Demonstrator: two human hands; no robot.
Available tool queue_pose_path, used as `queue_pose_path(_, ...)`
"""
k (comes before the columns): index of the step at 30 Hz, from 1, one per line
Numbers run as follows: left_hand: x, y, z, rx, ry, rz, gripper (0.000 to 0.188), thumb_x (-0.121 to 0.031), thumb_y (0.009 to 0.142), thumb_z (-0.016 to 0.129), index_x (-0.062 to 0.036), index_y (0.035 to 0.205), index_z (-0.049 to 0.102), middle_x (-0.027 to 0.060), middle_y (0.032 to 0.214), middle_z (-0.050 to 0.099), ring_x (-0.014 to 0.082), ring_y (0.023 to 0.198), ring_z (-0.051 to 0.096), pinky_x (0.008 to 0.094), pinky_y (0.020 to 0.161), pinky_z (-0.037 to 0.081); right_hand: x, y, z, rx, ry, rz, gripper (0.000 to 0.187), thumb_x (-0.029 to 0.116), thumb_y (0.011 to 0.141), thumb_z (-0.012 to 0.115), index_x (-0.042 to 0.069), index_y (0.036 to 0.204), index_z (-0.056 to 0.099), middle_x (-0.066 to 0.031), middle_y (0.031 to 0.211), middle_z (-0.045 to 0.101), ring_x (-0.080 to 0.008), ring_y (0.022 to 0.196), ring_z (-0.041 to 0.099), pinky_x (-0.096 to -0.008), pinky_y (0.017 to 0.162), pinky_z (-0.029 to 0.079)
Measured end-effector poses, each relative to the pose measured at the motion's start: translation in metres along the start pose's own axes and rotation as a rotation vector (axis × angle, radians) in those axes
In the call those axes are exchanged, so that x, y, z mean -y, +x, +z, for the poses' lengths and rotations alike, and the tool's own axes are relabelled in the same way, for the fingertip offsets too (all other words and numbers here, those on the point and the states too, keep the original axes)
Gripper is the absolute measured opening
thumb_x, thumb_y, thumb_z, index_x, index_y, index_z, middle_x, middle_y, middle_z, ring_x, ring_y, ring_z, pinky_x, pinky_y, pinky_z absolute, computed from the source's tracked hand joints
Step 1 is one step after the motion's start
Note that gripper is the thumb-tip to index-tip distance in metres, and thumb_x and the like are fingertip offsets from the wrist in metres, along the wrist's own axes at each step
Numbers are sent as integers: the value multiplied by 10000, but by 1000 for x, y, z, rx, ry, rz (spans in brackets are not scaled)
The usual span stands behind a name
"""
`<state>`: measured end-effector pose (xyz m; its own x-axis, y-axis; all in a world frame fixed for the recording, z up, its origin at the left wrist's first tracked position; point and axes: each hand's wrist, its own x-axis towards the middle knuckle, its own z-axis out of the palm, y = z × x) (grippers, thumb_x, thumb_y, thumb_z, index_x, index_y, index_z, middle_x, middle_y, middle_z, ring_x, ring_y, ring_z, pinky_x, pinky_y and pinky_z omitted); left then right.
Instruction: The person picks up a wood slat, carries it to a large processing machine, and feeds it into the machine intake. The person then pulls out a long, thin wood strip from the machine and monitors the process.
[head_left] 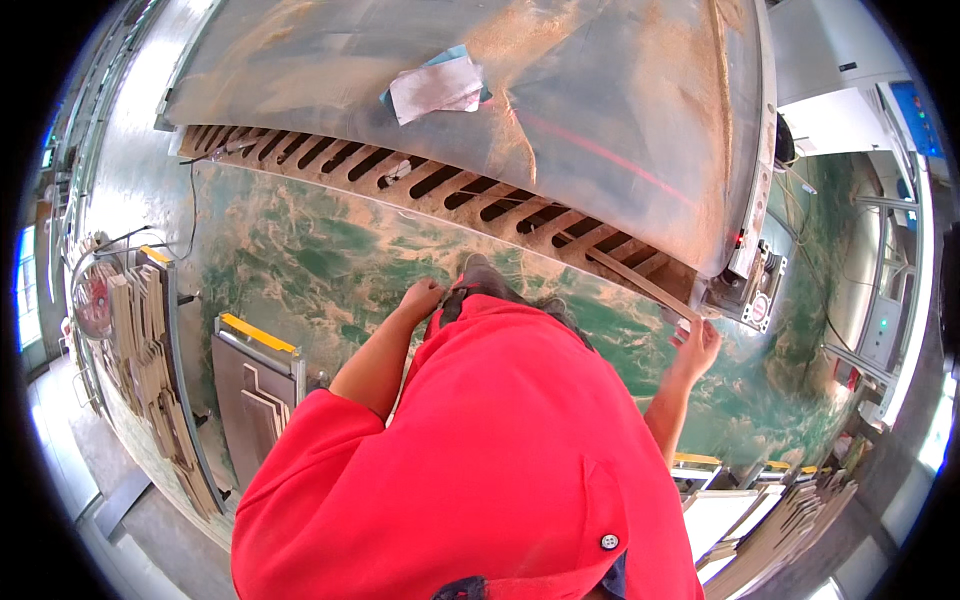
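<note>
My right hand point(697, 350) is at the front right corner of a large machine bed, its fingers closed at the near end of a thin wooden strip point(645, 284). That strip lies slanting along the slotted front edge point(470, 195). My left hand point(424, 297) is low beside my waist, next to my dark trousers; its fingers are curled, and whatever they may hold is hidden. On the grey, dusty bed point(330, 70) lie a few crumpled sheets of pink and blue paper or cloth point(437, 88), well away from both hands.
Sawdust covers the green floor point(300, 250). A metal unit point(745, 295) with a round sign stands at the bed's right corner. Carts of upright panels stand at left point(150, 350) and lower right point(770, 520). A dark board rack point(250, 400) is nearer. Cables hang at left.
</note>
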<state>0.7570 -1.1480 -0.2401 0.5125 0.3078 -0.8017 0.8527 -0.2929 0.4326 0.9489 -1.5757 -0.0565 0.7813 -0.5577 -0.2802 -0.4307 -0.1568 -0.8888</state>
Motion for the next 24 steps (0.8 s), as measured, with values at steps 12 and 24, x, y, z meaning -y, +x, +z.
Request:
queue_pose_path(12,37,30,0,-48,23,88,332,-305,792,537,10,876,603,186,832,627,292,780,612,389,703,473,-16,-5,32,133,323,-40,303,12,794,637,-62,1066,526,-79,833,596,-133,632,569,-251,562,477)
queue_pose_path(24,0,5,-7,-19,190,205,344,-329,785,559,5,842,616,153,783,630,242,707,600,370,653,463,18,10,-32,-50,512,-95,262,-18,803,607,-52,1055,546,-53,791,592,-109,635,557,-246,582,475)
